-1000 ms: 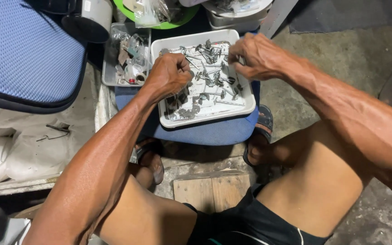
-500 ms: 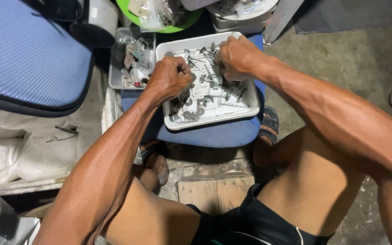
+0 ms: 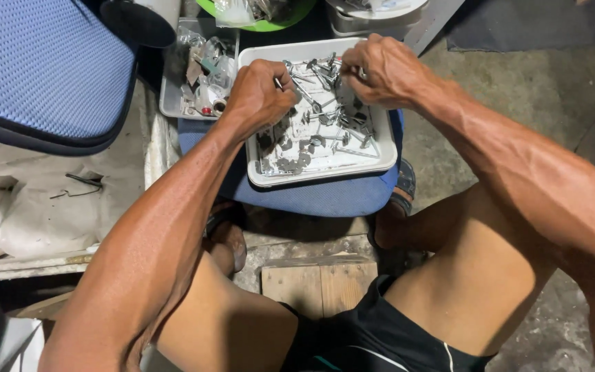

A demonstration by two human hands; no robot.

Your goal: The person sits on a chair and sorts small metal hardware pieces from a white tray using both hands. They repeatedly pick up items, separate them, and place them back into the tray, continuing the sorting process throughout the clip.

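A white rectangular tray (image 3: 325,172) rests on a blue cushion (image 3: 325,196) and holds several small grey metal parts (image 3: 318,131), pins and screws among them. My left hand (image 3: 259,89) hovers over the tray's left side, fingers closed on a thin metal pin (image 3: 278,83). My right hand (image 3: 380,69) is over the tray's far right corner, fingers pinched around a small metal piece (image 3: 361,71). The two hands are a short gap apart above the parts.
A clear plastic box (image 3: 197,69) of odds and ends sits left of the tray. A blue padded seat (image 3: 36,69) fills the upper left, a green bowl (image 3: 263,21) lies at the back. White cloth (image 3: 56,207), a wooden plank (image 3: 318,286), concrete floor (image 3: 518,89), my bare knees below.
My right hand dipped into the tray's parts, then lifted back to the far right corner with a small piece pinched. My left hand rose slightly toward the tray's far edge.
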